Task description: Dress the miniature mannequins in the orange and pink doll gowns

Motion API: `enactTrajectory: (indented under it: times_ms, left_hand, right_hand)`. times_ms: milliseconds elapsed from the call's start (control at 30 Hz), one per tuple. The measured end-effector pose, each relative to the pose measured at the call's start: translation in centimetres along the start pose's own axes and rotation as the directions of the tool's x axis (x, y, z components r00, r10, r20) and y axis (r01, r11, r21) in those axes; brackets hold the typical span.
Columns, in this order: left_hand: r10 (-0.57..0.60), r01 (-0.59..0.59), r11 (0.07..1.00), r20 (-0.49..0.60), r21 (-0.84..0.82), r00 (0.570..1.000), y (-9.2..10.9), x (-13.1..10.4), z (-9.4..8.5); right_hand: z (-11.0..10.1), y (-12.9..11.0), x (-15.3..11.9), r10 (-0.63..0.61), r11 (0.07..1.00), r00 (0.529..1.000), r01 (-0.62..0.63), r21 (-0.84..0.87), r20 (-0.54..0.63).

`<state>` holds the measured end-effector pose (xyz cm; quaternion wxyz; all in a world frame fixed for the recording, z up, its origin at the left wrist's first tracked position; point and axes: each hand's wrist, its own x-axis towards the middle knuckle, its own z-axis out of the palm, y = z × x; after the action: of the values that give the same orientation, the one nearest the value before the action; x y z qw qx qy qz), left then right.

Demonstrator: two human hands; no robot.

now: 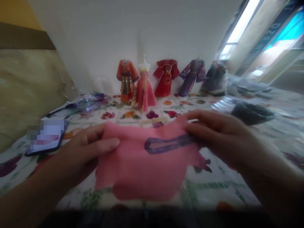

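A pink piece of cloth with a purple looped band on its upper right part is spread between my two hands, above the table. My left hand pinches its upper left edge, thumb on top and fingers behind. At the upper right, my right hand grips the cloth near the end of the purple band, its fingertips partly hidden in shadow. The lower edge of the cloth hangs loose and looks uneven, a little blurred.
Several small dressed forms, among them a pink dress and a red robe, stand along the wall. A phone lies at the left on the fruit-patterned tablecloth. A dark bundle and plastic bags are at the right.
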<state>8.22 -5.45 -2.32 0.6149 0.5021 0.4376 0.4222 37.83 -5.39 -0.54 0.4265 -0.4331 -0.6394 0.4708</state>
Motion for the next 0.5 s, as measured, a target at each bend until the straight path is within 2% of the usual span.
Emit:
enactTrajectory:
  times_ms: [33,167,267,367,500]
  left_hand:
    - [-0.075,0.074,0.997,0.026,0.026,0.997,-0.7,0.7,-0.5]
    - [-0.102,0.106,0.929,-0.031,0.354,0.994,-4.8,4.0,-2.5]
    - [-0.144,0.115,0.852,0.018,0.511,0.989,-6.5,5.1,-3.3]
    - [-0.164,0.106,0.828,0.057,0.550,0.985,-6.3,5.1,-3.5]
    - [-0.174,0.102,0.859,0.098,0.502,0.980,-5.8,5.3,-3.8]
  right_hand:
    - [0.3,1.2,0.8,0.047,0.999,0.999,-0.047,0.023,0.012]
    - [1.8,7.7,4.3,0.243,0.968,0.970,-0.244,-0.062,-0.028]
    - [2.7,10.9,5.3,0.239,0.965,0.970,-0.233,-0.124,0.034]
    - [2.8,11.3,5.1,0.200,0.973,0.976,-0.187,-0.137,0.087]
    - [2.5,10.4,5.2,0.110,0.962,0.993,-0.096,-0.254,0.043]
